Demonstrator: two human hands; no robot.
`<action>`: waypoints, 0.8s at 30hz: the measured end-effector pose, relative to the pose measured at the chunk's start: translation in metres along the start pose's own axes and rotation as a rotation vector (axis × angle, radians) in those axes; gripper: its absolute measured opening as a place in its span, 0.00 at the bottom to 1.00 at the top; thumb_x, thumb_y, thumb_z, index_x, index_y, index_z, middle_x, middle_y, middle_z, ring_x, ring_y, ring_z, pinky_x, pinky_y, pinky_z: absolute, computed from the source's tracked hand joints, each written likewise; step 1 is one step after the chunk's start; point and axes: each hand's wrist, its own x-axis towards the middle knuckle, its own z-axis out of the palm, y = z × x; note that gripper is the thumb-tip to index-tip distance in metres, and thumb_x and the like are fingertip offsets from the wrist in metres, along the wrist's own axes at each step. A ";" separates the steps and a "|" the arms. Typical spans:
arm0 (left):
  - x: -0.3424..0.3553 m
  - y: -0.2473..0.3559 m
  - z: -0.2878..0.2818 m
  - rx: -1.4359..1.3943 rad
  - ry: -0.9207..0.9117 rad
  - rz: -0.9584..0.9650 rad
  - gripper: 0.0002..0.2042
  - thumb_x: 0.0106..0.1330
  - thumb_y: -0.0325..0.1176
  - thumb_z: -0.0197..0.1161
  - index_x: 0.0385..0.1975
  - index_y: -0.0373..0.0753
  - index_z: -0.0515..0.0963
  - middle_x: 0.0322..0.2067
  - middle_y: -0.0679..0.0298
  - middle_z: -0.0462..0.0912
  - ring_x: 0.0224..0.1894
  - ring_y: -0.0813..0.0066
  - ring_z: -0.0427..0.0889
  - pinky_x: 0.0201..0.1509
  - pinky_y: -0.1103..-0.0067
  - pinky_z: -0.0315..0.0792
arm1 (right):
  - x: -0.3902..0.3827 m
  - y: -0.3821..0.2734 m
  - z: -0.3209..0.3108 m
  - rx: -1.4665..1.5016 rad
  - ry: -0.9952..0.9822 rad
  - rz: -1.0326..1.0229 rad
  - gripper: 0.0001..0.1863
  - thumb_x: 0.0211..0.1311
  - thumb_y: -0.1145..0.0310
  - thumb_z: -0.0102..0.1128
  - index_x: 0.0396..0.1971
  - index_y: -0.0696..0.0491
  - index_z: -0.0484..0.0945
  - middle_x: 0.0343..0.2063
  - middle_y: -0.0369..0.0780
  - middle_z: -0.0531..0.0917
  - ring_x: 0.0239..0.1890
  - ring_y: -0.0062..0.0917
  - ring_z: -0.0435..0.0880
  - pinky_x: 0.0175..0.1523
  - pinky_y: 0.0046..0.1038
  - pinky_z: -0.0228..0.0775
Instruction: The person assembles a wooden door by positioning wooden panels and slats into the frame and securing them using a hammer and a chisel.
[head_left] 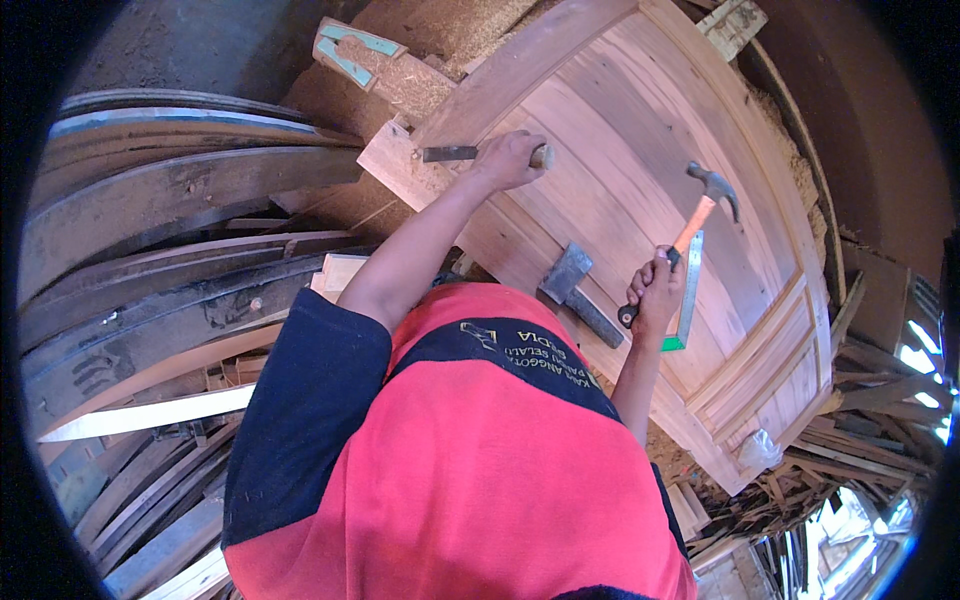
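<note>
Grip of the left hand (508, 162) is closed round a chisel (449, 154), blade pointing left over the left end of a wooden panel (585, 190); the right hand (655, 288) clasps a hammer (692, 226) farther right.

Left hand (508, 162) at 12 o'clock, curled into a grip; left forearm (425, 238) angled toward 1 o'clock. Right hand (655, 290) at 3 o'clock, fisted; right forearm (637, 385) toward 12.
</note>
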 end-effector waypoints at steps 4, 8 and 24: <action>-0.005 0.002 -0.005 0.002 -0.016 -0.028 0.21 0.53 0.38 0.70 0.48 0.41 0.78 0.41 0.54 0.82 0.47 0.51 0.81 0.50 0.62 0.76 | 0.000 -0.021 0.003 0.102 0.073 -0.065 0.06 0.73 0.64 0.51 0.38 0.49 0.68 0.16 0.30 0.62 0.10 0.12 0.60 0.11 0.18 0.52; -0.005 0.005 -0.010 0.011 -0.028 -0.054 0.22 0.53 0.39 0.70 0.48 0.42 0.78 0.42 0.54 0.82 0.48 0.51 0.81 0.51 0.62 0.75 | 0.002 -0.019 0.010 0.232 0.129 -0.132 0.06 0.73 0.64 0.51 0.37 0.49 0.67 0.16 0.30 0.62 0.11 0.14 0.61 0.12 0.19 0.54; 0.004 0.007 -0.005 0.096 -0.071 -0.062 0.17 0.54 0.40 0.68 0.42 0.43 0.77 0.40 0.56 0.81 0.46 0.52 0.81 0.49 0.60 0.76 | -0.007 0.080 0.069 -0.360 -0.370 0.176 0.07 0.73 0.65 0.48 0.37 0.48 0.61 0.17 0.31 0.63 0.12 0.14 0.62 0.13 0.19 0.54</action>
